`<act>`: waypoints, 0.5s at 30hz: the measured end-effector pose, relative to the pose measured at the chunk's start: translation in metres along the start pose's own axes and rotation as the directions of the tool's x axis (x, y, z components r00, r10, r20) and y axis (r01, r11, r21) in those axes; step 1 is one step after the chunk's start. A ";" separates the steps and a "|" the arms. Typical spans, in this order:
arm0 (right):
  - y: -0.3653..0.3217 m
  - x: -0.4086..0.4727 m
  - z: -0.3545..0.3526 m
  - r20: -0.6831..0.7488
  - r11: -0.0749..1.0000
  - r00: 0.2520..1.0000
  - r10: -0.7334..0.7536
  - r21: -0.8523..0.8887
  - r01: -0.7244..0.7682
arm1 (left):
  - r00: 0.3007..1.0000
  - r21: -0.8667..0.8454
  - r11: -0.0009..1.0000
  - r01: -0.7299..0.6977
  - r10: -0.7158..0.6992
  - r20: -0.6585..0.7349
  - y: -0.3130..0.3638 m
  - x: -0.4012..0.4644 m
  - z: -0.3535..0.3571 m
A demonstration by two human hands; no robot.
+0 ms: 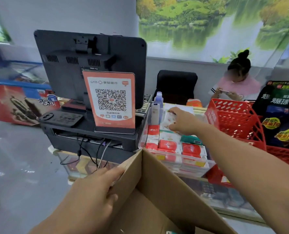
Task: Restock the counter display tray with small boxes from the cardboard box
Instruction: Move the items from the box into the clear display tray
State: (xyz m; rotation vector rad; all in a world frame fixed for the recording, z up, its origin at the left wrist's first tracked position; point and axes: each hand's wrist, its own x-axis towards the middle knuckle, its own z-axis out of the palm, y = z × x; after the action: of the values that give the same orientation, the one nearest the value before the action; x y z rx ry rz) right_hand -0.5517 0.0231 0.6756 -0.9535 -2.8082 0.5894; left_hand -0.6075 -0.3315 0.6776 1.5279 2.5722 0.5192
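- Left hand (pixel 96 188) grips the carton (pixel 157 191) flap, steadying it for picking.
- Right hand (pixel 182 122) reaches over the tray (pixel 196 159), pressing a pale box (pixel 170 118) into place.

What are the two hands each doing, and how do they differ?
The left hand is close to the camera, gripping the flap edge of the cardboard box. The right hand reaches far forward over the display tray, fingers spread among the small boxes. The left is closed on cardboard; whether the right holds anything I cannot tell. Both are bare.
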 end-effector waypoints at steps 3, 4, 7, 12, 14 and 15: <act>0.017 0.032 0.022 -0.006 1.000 1.000 -0.025 -0.008 0.025 | 0.998 0.017 0.998 0.064 -0.063 -0.018 0.001 -0.006 0.003; 0.022 0.041 0.029 -0.013 0.999 0.999 -0.042 -0.014 0.042 | 0.996 0.030 0.996 0.086 -0.085 -0.018 0.002 -0.008 0.003; 0.032 0.065 0.051 -0.030 0.996 0.996 -0.080 -0.029 0.079 | 0.990 0.057 0.989 0.139 -0.138 -0.019 0.004 -0.010 0.004; 0.050 0.086 0.075 -0.054 0.908 0.996 -0.073 -0.417 0.044 | 0.981 0.075 0.979 0.188 -0.185 -0.050 0.008 -0.012 0.001; 0.055 0.087 0.078 -0.116 0.869 0.992 -0.052 -0.495 -0.012 | 0.979 0.090 0.976 0.199 -0.195 -0.053 0.011 -0.009 -0.002; 0.057 0.086 0.079 -0.142 0.864 0.989 -0.035 -0.502 -0.042 | 0.979 0.094 0.975 0.201 -0.197 -0.048 0.012 -0.008 -0.003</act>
State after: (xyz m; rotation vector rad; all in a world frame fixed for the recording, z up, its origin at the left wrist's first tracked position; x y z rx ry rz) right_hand -0.6067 0.0908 0.5794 -1.0227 -2.8711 -0.2365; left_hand -0.5947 -0.3336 0.6841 1.2768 2.7789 0.4084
